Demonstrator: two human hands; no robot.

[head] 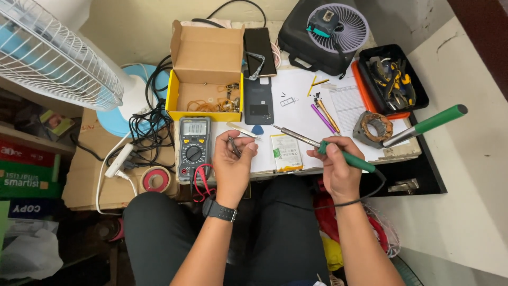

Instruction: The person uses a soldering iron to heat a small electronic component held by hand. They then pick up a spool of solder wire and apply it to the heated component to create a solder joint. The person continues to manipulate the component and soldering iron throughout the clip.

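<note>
Over the lap, two hands: left [233, 159] grips tweezers [233, 145], right [338, 164] one soldering iron [323, 145].

Just left of the left hand lies a multimeter [193, 147] with red and black leads [201, 180] curled below it. Beyond it stands an open cardboard box [206, 71] holding rubber bands. Further left are a tape roll [155, 179], a white power strip [119, 160], tangled black cables [151, 124] and a fan [50, 53] on a blue base. Between the hands rests a phone battery [286, 152]; above it a dark phone back [258, 100]. Beyond the right hand lie purple and yellow sticks [323, 114], a copper-wound stator [374, 128], a tray of pliers [391, 79] and a small round fan [336, 26]. A second green-handled tool [426, 125] lies right of that hand.
</note>
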